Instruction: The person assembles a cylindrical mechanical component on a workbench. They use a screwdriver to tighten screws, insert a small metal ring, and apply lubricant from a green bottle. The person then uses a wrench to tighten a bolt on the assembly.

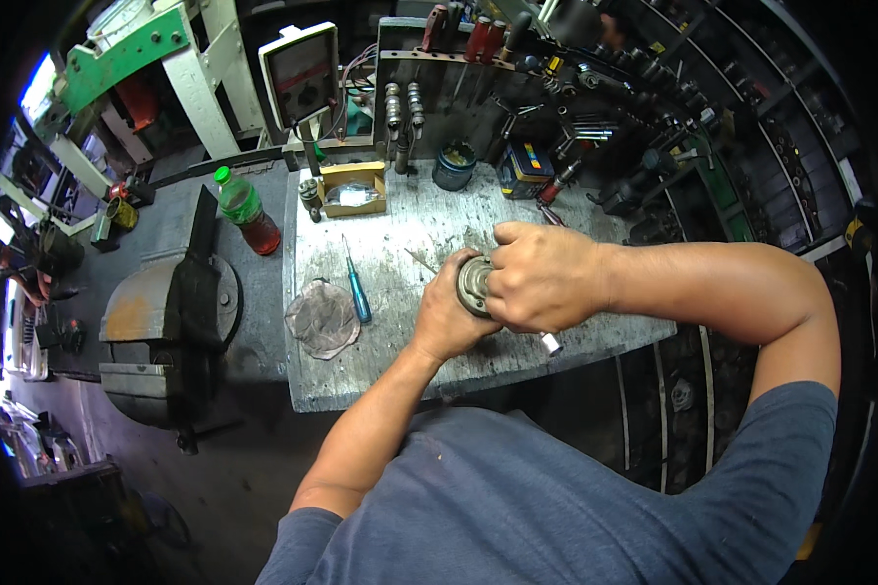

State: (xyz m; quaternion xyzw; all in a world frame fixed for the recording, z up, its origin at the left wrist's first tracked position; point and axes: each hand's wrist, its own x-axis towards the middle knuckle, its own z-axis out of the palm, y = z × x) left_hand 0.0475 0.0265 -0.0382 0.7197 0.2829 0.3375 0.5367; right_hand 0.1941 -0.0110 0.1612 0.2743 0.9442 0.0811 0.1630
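Resting between both hands' fingers (517,255), round metal part (474,284) above workbench (400,366).

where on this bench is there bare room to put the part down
Bare patches on the grey benchtop: the front strip below the crumpled plastic bag, and the middle between the blue screwdriver and the left hand. The back edge is crowded: cardboard box, dark can, battery. Both hands, right hand included, grip the round metal part.
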